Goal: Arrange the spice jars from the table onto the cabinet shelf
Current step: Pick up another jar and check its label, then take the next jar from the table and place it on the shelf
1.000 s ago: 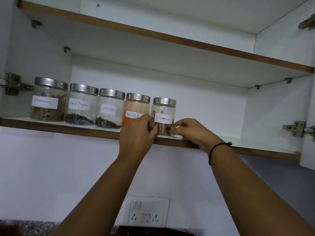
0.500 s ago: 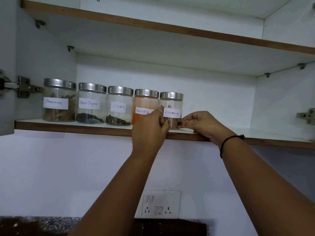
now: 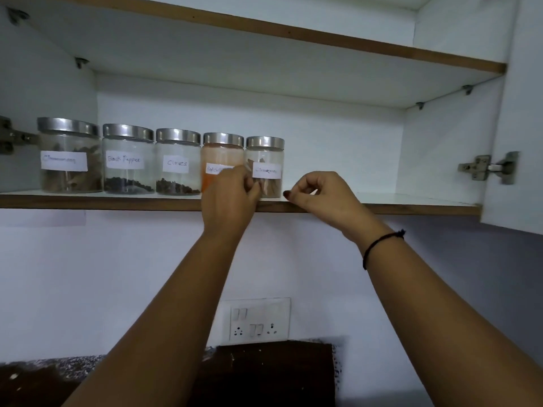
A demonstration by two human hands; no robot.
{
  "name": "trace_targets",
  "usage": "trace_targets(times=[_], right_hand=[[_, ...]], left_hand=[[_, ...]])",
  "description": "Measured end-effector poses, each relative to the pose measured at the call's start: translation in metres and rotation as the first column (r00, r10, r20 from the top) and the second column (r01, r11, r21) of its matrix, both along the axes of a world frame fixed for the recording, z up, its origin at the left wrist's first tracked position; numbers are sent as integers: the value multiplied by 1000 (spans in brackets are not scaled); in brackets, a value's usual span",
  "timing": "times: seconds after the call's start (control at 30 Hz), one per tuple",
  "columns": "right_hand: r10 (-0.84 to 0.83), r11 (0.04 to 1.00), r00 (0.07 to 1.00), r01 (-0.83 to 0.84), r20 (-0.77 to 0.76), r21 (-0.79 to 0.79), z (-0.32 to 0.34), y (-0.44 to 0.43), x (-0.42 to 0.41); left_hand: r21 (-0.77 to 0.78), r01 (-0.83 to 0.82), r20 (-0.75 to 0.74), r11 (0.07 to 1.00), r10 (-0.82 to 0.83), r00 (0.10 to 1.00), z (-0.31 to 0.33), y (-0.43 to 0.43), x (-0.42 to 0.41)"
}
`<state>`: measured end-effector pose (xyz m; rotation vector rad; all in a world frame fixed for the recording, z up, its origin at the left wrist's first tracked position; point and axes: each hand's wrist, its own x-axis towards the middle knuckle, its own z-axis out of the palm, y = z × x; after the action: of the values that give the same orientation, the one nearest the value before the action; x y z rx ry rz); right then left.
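Several steel-lidded glass spice jars stand in a row on the left half of the lower cabinet shelf (image 3: 88, 202): a jar of brown sticks (image 3: 69, 160), black pepper (image 3: 128, 161), cloves (image 3: 177, 164), red chilli powder (image 3: 221, 155) and, at the right end, a cinnamon jar (image 3: 269, 168). My left hand (image 3: 232, 201) is raised in front of the chilli jar's lower half, its curled fingertips on the cinnamon jar's left side. My right hand (image 3: 321, 195) hovers just right of that jar, fingers curled, holding nothing and not touching it.
The shelf's right half (image 3: 411, 198) holds nothing. An upper shelf (image 3: 323, 36) hangs above. The open cabinet door (image 3: 514, 160) with its hinge (image 3: 484, 167) stands at the right; another hinge (image 3: 11, 138) is at the left. A switchboard (image 3: 258, 318) and a dark countertop (image 3: 264, 374) lie below.
My right hand has let go of the cinnamon jar and drawn off to the right. My left hand stays at the jar's left side. The camera has shifted slightly.
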<state>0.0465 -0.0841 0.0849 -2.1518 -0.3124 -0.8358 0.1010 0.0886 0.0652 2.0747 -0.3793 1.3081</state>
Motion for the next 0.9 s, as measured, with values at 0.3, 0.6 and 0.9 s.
trace_targets(times=[0.3,0.6,0.9], right_hand=[[76,982,984,-102,162,158,-42,-16,-88],[59,955,982,-108,181,277,-110,-71,-176],[-63,893,998,46,22,447,-231,-156,-271]], left_hand=[[-213,292,121,932,-272,955,-20,6,-38],[-454,647,-90,613,-754,651,-122,-72,-143],[-644,655,-249,395,-918,309,-215,-158,-234]])
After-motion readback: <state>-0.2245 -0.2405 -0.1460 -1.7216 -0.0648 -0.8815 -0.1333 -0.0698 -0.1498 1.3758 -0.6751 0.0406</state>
